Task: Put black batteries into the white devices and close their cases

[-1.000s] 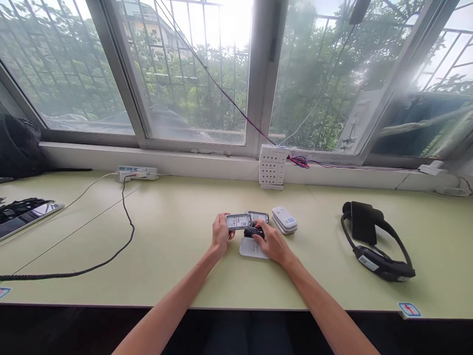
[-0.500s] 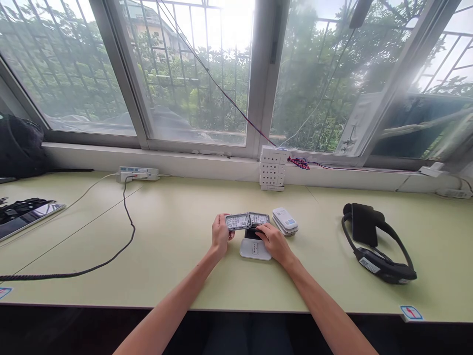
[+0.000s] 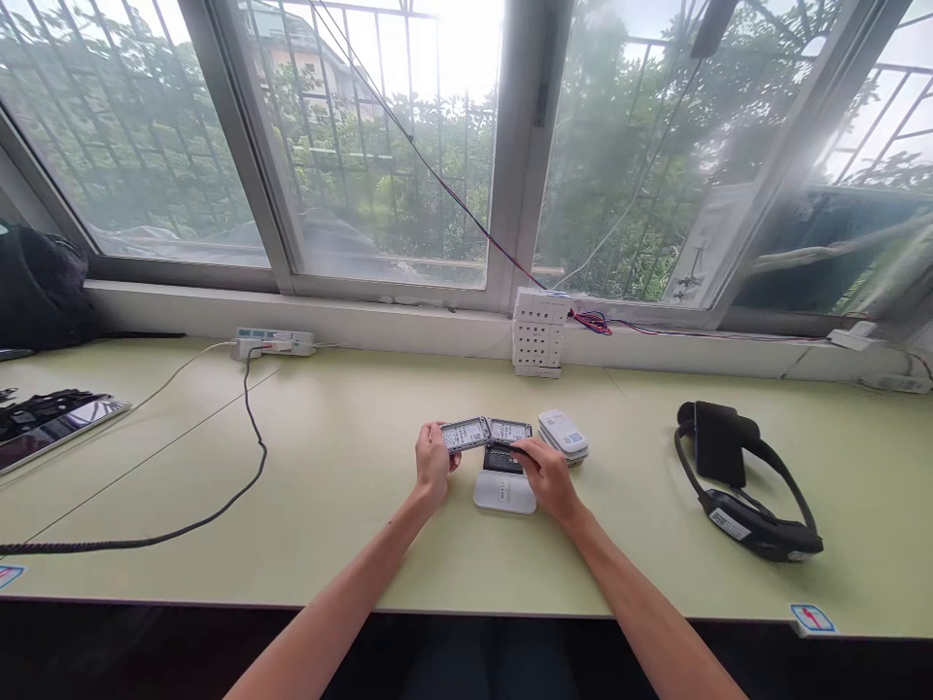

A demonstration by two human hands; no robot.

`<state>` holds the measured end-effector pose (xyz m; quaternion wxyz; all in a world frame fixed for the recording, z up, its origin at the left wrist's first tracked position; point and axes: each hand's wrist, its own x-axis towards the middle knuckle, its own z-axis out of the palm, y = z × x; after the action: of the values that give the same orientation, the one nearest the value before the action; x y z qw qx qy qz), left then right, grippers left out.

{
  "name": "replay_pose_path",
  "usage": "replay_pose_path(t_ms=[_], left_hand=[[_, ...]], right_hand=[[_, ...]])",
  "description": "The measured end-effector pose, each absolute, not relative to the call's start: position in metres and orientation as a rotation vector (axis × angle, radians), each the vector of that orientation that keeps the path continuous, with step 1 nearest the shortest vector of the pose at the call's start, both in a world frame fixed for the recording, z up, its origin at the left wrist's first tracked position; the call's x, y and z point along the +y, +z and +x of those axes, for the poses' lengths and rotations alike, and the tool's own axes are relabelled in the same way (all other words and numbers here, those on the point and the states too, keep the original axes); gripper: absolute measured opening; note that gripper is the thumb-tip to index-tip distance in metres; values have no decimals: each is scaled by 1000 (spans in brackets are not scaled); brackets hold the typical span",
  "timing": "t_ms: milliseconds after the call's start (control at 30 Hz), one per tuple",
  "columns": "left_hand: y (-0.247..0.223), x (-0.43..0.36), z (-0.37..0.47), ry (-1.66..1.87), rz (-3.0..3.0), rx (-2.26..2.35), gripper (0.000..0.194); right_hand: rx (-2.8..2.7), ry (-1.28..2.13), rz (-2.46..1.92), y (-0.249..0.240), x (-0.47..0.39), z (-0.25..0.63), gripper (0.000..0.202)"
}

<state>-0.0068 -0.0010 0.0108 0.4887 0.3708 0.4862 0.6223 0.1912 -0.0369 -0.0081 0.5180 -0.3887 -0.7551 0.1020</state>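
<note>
My left hand (image 3: pixel 432 461) is closed on the edge of a small device with an open battery bay (image 3: pixel 466 434), its printed label facing up. A second open device (image 3: pixel 509 430) of the same kind lies just right of it, their ends meeting or overlapping. Below them is a black battery (image 3: pixel 501 459) with white print, beside a white back cover (image 3: pixel 504 493). My right hand (image 3: pixel 545 474) pinches a thin dark flat piece (image 3: pixel 514 448), seen nearly edge-on above the battery; it looks like another battery. A stack of white devices (image 3: pixel 564 434) sits right of my right hand.
A black headset with a strap (image 3: pixel 750 486) lies at the right. Against the window sill stands a white perforated block (image 3: pixel 539 332). A power strip (image 3: pixel 273 342) and a dark cable (image 3: pixel 255 437) are at the left, with a tablet (image 3: pixel 62 433) further left.
My right hand has shifted slightly right, uncovering the battery's print. The device in my left hand has tilted and moved slightly left.
</note>
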Motion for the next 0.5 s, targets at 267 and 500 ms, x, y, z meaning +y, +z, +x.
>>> replay_pose_path(t_ms=[267,500], left_hand=[[11,-3,-6,1430,957,1162,16],[7,-5,-4,1244,1063,1119,17]], right_hand=[[-1750,249,-897,-7,-39,191,17],[-1740,218,-888,-9,-38,189,20]])
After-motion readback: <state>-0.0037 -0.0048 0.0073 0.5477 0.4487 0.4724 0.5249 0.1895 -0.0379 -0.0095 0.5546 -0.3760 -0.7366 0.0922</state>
